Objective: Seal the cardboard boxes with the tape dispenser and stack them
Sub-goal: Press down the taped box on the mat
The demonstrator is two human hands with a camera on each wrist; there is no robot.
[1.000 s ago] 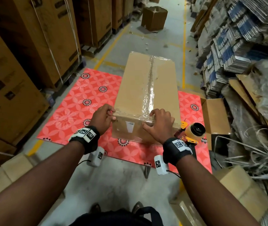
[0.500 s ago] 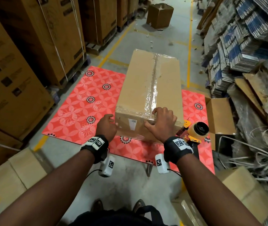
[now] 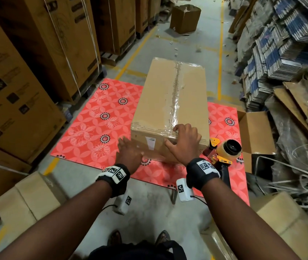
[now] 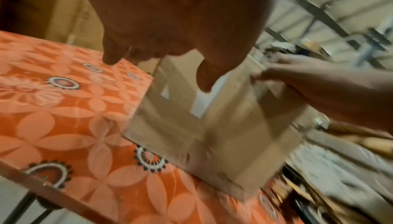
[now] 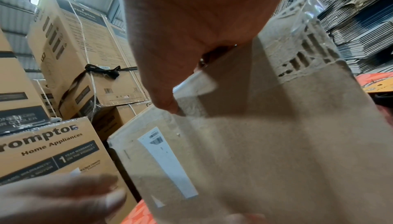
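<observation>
Your left hand (image 3: 128, 152) is smeared with blur at the near end of the cardboard box (image 3: 172, 109), fingers spread loose and holding nothing; whether it touches the cardboard, you can't tell from the head view. Your right hand (image 3: 185, 143) sits on the box's near top edge, fingers over the clear tape (image 3: 174, 102), thumb down the near face, pressing rather than gripping. That hand covers part of the taped seam, and the box's white label (image 3: 150, 145) is too small to read. The box lies lengthwise on the bench (image 3: 93, 128), running from its near edge to its far edge, toward the right side. The tape dispenser (image 3: 224, 152) rests at the near right corner, just beside the box, its handle partly behind your right wrist. The bench wears a red floral cover. Tall strapped cartons (image 3: 27, 72) line the left, flattened cardboard stacks (image 3: 280, 44) fill the right, and an open carton (image 3: 185, 18) stands far down the concrete aisle.
</observation>
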